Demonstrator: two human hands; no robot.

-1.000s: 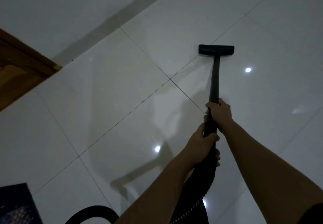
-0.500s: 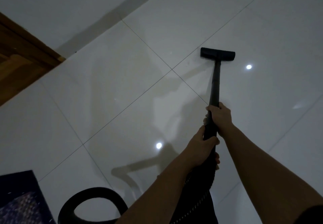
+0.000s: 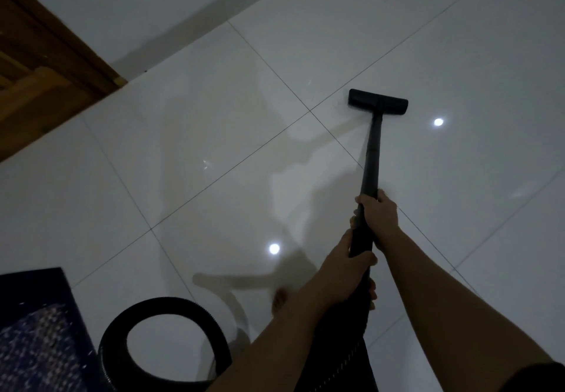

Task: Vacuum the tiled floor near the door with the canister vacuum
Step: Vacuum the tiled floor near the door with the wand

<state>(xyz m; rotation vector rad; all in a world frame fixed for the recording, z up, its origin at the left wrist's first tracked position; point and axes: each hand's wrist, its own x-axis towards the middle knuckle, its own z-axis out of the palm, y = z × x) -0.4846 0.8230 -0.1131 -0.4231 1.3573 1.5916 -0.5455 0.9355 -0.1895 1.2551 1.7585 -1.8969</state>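
Observation:
A black vacuum wand [image 3: 372, 153] runs from my hands out to a flat black floor head [image 3: 378, 102] that rests on the glossy white tiled floor [image 3: 214, 116], just right of a grout crossing. My right hand [image 3: 379, 214] grips the wand higher up. My left hand [image 3: 345, 272] grips it lower, where the wand meets the ribbed black hose [image 3: 165, 342]. The hose loops on the floor at the lower left. The canister itself is out of view.
A wooden door and frame [image 3: 39, 64] stand at the upper left, beside a white wall with a grey skirting band [image 3: 195, 15]. A dark blue patterned mat [image 3: 36, 336] lies at the lower left corner. A bare foot [image 3: 279, 300] shows below my left arm.
The view has shifted, so the door, mat and hose loop show more. The floor head has slid back toward me across the grout line. Both hands keep their grip.

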